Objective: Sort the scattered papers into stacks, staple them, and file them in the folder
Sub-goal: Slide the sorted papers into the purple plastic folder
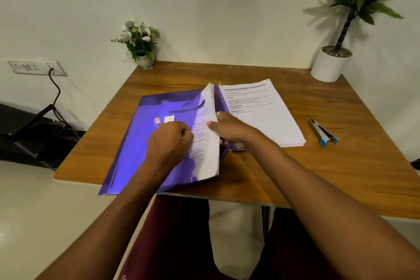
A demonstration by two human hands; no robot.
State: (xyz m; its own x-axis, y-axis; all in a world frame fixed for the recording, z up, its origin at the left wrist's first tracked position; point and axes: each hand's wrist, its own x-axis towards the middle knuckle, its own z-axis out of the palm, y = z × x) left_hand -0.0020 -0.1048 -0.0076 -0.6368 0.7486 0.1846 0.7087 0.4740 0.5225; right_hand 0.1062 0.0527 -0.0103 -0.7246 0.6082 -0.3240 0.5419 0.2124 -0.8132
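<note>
The right hand (229,128) is gripping a paper sheaf (208,143) at the purple folder (145,134)'s right edge, long axes matching. The left hand (169,136), fingers curled, is pinching the folder's cover. A second stack (268,116) is lying right of the folder, nearer the right hand.

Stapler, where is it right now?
Head view: the stapler lies on the wooden table, right side, just right of the paper stack.
</note>
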